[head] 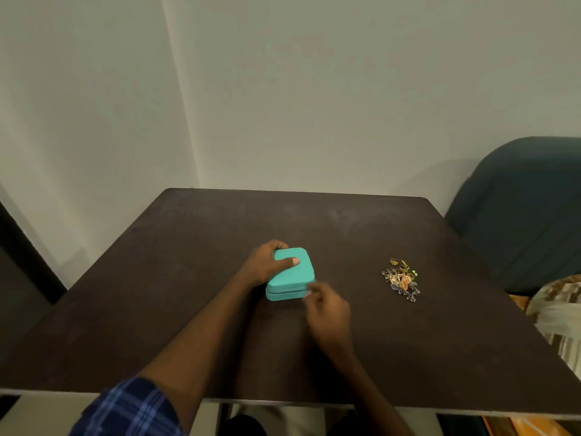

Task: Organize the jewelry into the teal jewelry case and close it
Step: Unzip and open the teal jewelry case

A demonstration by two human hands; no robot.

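Pinching at the near right corner of the teal jewelry case [290,273], the right hand [328,309] is curling its fingertips at the zipper seam; what they hold is too small to tell. Gripping the case's left side, the left hand [267,262] is laying its thumb across the closed lid. One case is lying on the dark table [157,309]. One tangled jewelry pile [401,278] is sitting well right of the case, pieces uncountable.

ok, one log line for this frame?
case: shut, on table | left hand: holds case | right hand: at zipper corner, blurred | jewelry: piled right
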